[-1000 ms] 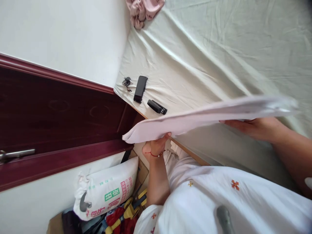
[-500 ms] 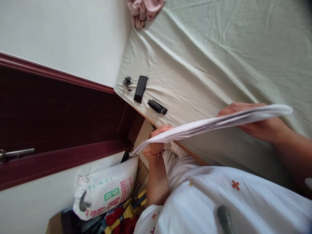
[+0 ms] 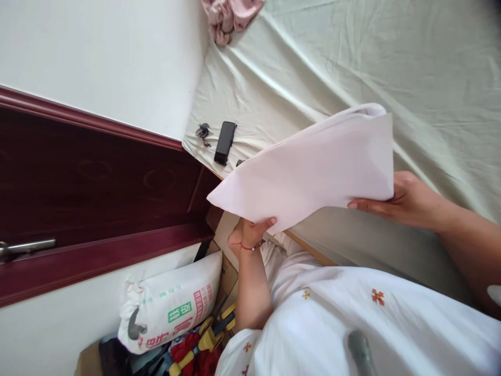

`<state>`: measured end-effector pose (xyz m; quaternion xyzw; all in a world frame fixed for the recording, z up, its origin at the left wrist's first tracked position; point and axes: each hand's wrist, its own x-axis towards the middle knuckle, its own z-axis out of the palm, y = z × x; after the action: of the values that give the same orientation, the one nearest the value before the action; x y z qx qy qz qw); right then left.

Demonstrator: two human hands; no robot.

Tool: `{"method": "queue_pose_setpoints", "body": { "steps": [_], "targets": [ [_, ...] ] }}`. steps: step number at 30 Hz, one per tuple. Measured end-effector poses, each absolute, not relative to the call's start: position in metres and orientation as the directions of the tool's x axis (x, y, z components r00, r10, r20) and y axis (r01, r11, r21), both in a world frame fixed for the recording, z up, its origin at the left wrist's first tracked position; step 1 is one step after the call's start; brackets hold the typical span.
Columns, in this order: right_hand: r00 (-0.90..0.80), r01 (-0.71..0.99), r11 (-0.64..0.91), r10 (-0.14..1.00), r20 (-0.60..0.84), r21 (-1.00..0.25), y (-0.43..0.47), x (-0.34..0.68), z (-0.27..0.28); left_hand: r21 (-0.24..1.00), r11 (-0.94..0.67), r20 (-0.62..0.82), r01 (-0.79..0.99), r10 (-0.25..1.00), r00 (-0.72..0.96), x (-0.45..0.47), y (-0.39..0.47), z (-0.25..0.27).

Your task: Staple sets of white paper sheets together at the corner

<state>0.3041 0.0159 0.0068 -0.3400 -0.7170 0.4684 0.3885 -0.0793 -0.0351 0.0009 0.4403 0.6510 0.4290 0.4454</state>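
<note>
A folded white cloth (image 3: 305,167), smooth and in several layers, hangs in the air in front of me with its broad face turned up to view. My left hand (image 3: 256,230), with a red string round the wrist, grips its lower edge near the pointed left end. The thumb lies on top, and the other fingers are hidden underneath. At the lower right corner my right hand (image 3: 395,201) pinches the cloth, thumb in front and fingers behind. Most of a small black object (image 3: 240,163) is covered by the cloth.
A pale green sheet (image 3: 438,83) covers the bed-like surface beyond. On it lie a black phone-like device (image 3: 225,142), keys (image 3: 203,133) and pink fabric (image 3: 230,18). To the left are a dark red door (image 3: 97,172) and a stuffed white sack (image 3: 176,303).
The cloth has turned from nearly edge-on to showing its broad face, and its far edge has risen. Both thumbs now show on the near side. The small black object has become mostly covered.
</note>
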Motion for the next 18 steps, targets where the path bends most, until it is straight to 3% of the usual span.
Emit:
{"method": "queue_pose_setpoints", "body": {
  "steps": [11, 18],
  "targets": [
    [-0.411, 0.232, 0.279, 0.896, 0.166, -0.932, 0.014, 0.304, 0.006, 0.951, 0.244, -0.157, 0.192, 0.912, -0.378, -0.068, -0.032, -0.007],
    [-0.408, 0.138, 0.372, 0.866, 0.290, -0.918, 0.013, 0.308, 0.004, 0.957, 0.165, -0.053, 0.240, 0.909, -0.413, -0.072, -0.041, 0.003]
  ]
}}
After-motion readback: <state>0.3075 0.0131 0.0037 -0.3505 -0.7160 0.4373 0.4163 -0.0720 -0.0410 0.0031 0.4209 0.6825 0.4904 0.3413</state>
